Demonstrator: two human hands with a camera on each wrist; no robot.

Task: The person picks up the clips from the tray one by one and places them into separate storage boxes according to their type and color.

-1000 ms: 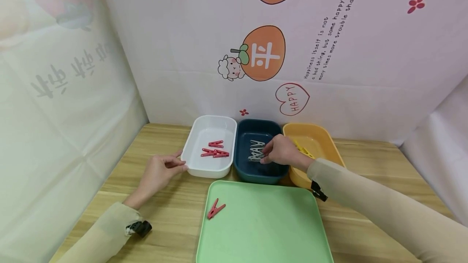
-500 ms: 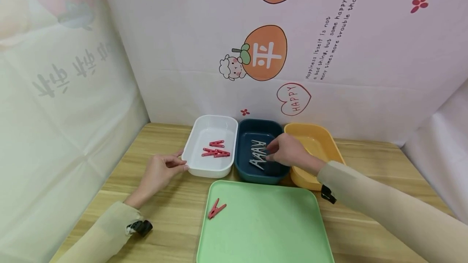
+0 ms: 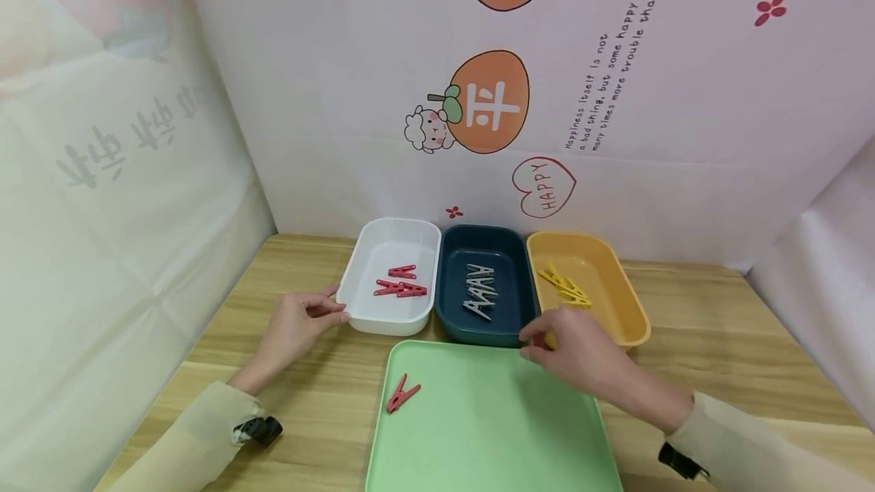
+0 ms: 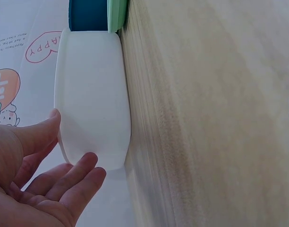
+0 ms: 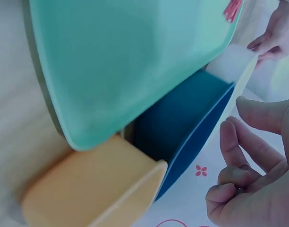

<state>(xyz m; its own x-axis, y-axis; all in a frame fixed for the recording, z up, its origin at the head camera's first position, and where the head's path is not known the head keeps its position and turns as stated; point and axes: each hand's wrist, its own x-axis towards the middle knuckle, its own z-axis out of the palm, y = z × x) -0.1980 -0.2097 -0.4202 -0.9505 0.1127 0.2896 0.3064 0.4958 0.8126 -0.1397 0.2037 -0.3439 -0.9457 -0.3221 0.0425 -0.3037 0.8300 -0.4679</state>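
Observation:
My left hand (image 3: 301,329) holds the near-left corner of the white box (image 3: 369,323), thumb at its rim, fingers against the outer wall. Three red clothespins (image 3: 402,272) lie in that box. My right hand (image 3: 581,351) hovers above the far-right edge of the green tray (image 3: 492,431), in front of the yellow box (image 3: 625,302). Its fingers are loosely bent, with a gap to the thumb and nothing between them. Several grey clothespins (image 3: 480,291) lie in the dark blue box (image 3: 509,257). Yellow clothespins (image 3: 566,287) lie in the yellow box. One red clothespin (image 3: 402,395) lies on the tray.
The three boxes stand side by side at the back of the wooden table (image 3: 321,408), close to a printed cloth backdrop (image 3: 328,112). The green tray sits right in front of them. A white cloth (image 3: 102,264) hangs along the left side.
My right hand has come out of the dark blue box and moved toward me and right, over the tray's edge, letting go of a grey clothespin inside the box. My left hand stays put.

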